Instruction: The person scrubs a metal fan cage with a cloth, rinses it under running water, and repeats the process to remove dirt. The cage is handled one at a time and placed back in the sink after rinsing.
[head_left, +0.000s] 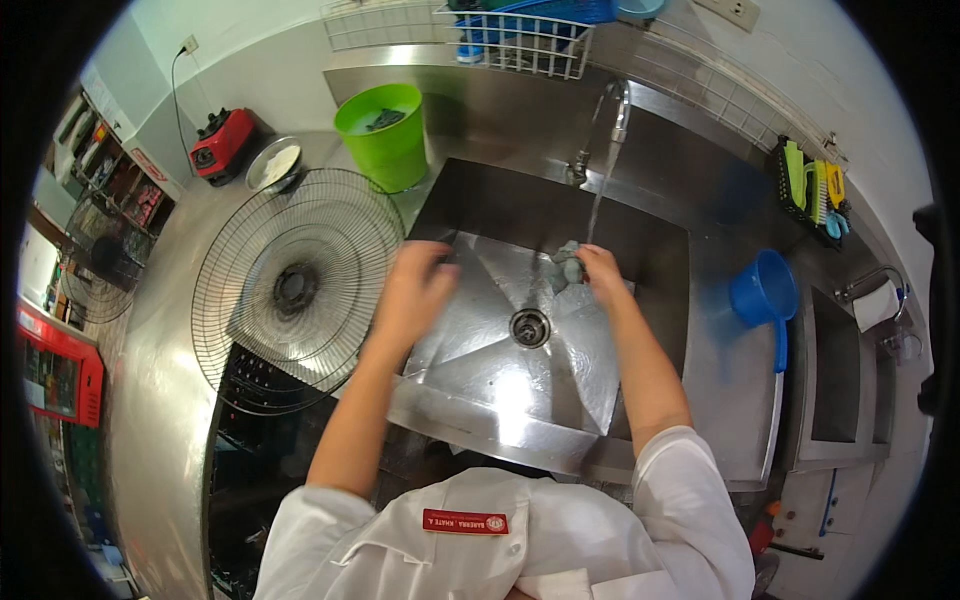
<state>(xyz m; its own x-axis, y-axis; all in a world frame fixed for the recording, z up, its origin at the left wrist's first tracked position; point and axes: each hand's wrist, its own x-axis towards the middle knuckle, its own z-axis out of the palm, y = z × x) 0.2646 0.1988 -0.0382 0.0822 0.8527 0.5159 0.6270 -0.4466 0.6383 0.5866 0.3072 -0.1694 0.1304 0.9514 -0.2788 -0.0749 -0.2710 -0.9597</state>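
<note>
My right hand (598, 268) grips a wet grey-green cloth (568, 268) over the stainless steel sink (480, 322), just below the water running from the faucet (621, 120). My left hand (422, 281), slightly blurred, is over the left part of the sink with its fingers apart and nothing seen in it. Beside it on the left lies a round wire fan guard (300, 285) on the metal counter, partly beyond the counter's edge. Behind the guard stands a green bucket (386, 150) with suds and a dark cloth inside.
A metal bowl (276, 166) and a red appliance base (223, 146) sit at the back left. A blue dipper (763, 289) rests right of the sink. A black basket (806, 195) holds brushes on the right wall. A white wire rack (525, 41) hangs above the sink.
</note>
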